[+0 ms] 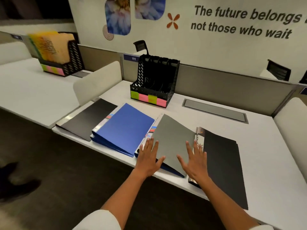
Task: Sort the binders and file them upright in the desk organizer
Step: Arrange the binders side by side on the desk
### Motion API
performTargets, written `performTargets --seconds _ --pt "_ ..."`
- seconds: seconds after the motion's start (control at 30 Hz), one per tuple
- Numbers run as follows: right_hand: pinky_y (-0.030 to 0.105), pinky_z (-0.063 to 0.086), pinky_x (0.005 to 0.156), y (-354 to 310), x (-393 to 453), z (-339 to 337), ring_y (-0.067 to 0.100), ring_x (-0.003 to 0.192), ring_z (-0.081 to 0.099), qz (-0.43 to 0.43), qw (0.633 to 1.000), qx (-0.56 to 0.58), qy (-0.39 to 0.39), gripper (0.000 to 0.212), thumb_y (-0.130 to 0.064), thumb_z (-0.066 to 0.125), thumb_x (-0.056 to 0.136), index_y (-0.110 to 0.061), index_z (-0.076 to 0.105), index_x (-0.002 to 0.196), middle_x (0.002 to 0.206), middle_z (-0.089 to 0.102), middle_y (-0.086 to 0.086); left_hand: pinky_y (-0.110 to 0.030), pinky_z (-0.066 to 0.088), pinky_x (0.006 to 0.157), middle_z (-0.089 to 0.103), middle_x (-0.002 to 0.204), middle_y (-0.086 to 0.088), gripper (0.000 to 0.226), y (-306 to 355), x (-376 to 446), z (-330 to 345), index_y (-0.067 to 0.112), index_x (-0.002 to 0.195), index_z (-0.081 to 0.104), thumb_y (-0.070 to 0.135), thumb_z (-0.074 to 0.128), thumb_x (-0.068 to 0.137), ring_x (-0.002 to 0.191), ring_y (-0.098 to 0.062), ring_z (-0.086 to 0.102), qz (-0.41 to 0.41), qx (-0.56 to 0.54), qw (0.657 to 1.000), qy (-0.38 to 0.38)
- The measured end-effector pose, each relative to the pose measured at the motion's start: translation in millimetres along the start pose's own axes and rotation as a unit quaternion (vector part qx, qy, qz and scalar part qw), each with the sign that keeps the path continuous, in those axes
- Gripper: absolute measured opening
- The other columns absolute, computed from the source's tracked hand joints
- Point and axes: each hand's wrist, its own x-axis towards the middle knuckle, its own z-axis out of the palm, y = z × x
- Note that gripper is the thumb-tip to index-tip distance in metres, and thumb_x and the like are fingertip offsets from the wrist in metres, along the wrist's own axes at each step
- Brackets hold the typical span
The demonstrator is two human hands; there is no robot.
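Several binders lie flat along the white desk's (259,140) near edge: a black one (88,118) at the left, a blue one (123,128), a grey one (171,138) resting on another blue binder, and a black one (222,160) at the right. My left hand (147,158) lies flat with spread fingers on the grey binder's left edge. My right hand (194,161) rests open on its right side, fingers apart. The black desk organizer (155,80) stands empty at the back of the desk, with green and pink notes across its front.
A grey cable hatch (214,110) is set into the desk right of the organizer. Low cream dividers (98,82) flank the desk. On the desk to the left stands a second organizer (58,53) full of folders. Someone's dark shoes (15,180) are on the floor at left.
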Motion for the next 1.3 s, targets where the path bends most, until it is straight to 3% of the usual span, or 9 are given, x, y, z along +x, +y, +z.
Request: performTargets --seconds 0.33,0.6,1.03,1.3 --pt "0.056 0.007 0.118 -139.7 49.2 29.7 0.030 0.150 -0.002 -0.112 0.993 0.032 -0.027 0.081 -0.075 0.030 0.087 -0.037 0.005 0.154 0.163 -0.004 0.002 -0.046 -0.005 0.120 -0.016 0.162 -0.004 0.079 -126.1 -25.4 -41.7 0.022 0.155 -0.007 0.063 0.025 0.096 0.149 -0.020 -0.018 -0.134 -0.001 0.990 0.044" --pt "0.055 0.002 0.119 -248.7 117.6 72.2 0.027 0.150 -0.009 -0.175 0.982 0.042 -0.047 0.083 -0.077 0.029 0.086 -0.039 -0.002 0.153 0.162 -0.012 -0.001 -0.048 -0.002 0.120 -0.008 0.163 -0.007 0.077 -228.4 1.1 -69.2 0.020 0.155 0.000 0.062 0.027 0.096 0.150 -0.023 -0.012 -0.194 0.008 0.979 0.066" --pt "0.057 0.004 0.118 -383.0 251.5 125.9 0.029 0.150 -0.007 -0.190 0.977 0.065 -0.066 0.091 -0.086 0.006 0.076 -0.039 -0.005 0.152 0.163 -0.012 0.001 -0.047 -0.002 0.121 -0.009 0.163 -0.006 0.077 -378.8 88.2 -129.4 0.020 0.155 -0.001 0.062 0.026 0.096 0.150 -0.022 -0.014 -0.250 -0.004 0.967 0.044" --pt "0.054 0.001 0.118 -439.3 282.5 149.3 0.028 0.150 -0.008 -0.187 0.977 0.064 -0.084 0.087 -0.082 0.019 0.082 -0.038 -0.004 0.153 0.163 -0.010 0.002 -0.049 0.001 0.120 -0.004 0.163 -0.009 0.075 -441.3 123.5 -131.9 0.022 0.155 0.006 0.061 0.030 0.096 0.151 -0.026 -0.008 -0.273 -0.029 0.961 0.019"
